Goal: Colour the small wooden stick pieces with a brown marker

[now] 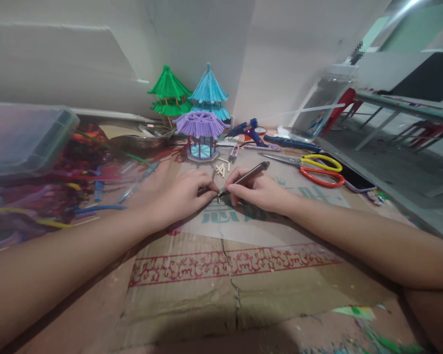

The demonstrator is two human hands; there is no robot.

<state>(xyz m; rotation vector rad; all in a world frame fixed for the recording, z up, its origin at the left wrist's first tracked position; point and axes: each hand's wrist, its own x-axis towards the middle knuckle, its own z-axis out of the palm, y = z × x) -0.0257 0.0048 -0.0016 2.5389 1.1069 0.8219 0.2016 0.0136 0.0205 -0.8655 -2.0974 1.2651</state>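
Brown cardboard (184,297), printed with a red scroll band, was spread across the lower middle of the head view, apparently as a mat by which marks and scraps could be caught. At the centre of the frame, a dark pen (249,177) was held in the right hand (261,191), slanted between thumb and fingers as for writing, so that its tip could be guided closely. That tip was brought down beside a small pale piece (218,199) at the fingertips of the left hand (186,194). The left hand was narrowed, thumb and forefinger nearly together, presumably so that the piece would be steadied; whether it was pinched or merely pressed could not be told. Just above the hands, short pale sticks (220,170) were heaped loosely, probably for easy reach. Higher up, the purple-roofed model (201,127) was stood before the green model (169,88) and the blue model (208,87), seemingly out of the way of the fingers. Right of centre, a glue gun (254,129) and scissors (301,161) were laid, the scissors' handles turned rightward, perhaps for quick grasping.
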